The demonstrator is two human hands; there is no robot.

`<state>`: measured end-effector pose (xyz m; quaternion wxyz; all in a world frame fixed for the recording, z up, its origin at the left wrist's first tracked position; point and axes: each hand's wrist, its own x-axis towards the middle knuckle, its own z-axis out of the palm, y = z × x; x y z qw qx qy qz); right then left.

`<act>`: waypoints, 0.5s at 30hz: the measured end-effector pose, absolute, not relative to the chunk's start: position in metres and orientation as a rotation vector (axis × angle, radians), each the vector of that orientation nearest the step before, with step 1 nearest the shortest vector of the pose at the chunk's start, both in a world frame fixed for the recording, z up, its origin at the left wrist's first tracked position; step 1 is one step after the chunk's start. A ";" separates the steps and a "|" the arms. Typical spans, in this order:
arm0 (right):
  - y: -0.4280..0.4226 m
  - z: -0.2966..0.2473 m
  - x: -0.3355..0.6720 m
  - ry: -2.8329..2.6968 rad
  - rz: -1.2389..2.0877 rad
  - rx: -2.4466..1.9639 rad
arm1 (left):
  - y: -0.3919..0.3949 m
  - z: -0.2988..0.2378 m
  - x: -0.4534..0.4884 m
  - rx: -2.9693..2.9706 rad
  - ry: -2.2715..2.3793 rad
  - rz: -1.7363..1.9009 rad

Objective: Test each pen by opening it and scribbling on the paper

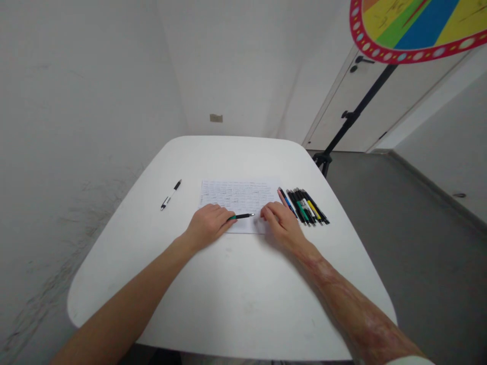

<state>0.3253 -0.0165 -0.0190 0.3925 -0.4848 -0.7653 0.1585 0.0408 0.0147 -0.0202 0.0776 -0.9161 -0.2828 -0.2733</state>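
Note:
My left hand (210,224) is closed around a green and black pen (242,216), whose silvery tip points to the right. This hand rests over the lower left part of a sheet of paper (238,190) covered in lines of handwriting. At the sheet's lower right is my right hand (282,223), its fingers curled together a little apart from the pen tip. Whatever those fingers may hold is too small to make out. Just beyond the right hand lies a row of several pens (309,207), with black, green, white and yellow barrels.
A white and black pen (171,195) lies alone at the left of the white table (236,294). Behind the table's right side, a multicoloured wheel (418,30) stands on a black tripod (350,119) near a door (411,101). Walls border the left and back.

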 end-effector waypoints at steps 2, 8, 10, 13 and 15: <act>-0.020 -0.019 0.318 -2.028 0.475 -1.221 | 0.014 -0.019 0.040 -2.756 -0.828 -0.820; -0.021 -0.020 0.314 -2.143 0.562 -1.118 | 0.014 -0.022 0.039 -2.775 -0.802 -0.832; -0.021 -0.021 0.314 -2.139 0.564 -1.119 | 0.014 -0.024 0.039 -2.793 -0.836 -0.844; -0.021 -0.021 0.315 -2.126 0.566 -1.125 | 0.014 -0.025 0.040 -2.830 -0.913 -0.830; -0.021 -0.021 0.315 -2.118 0.563 -1.128 | 0.014 -0.024 0.040 -2.832 -0.929 -0.785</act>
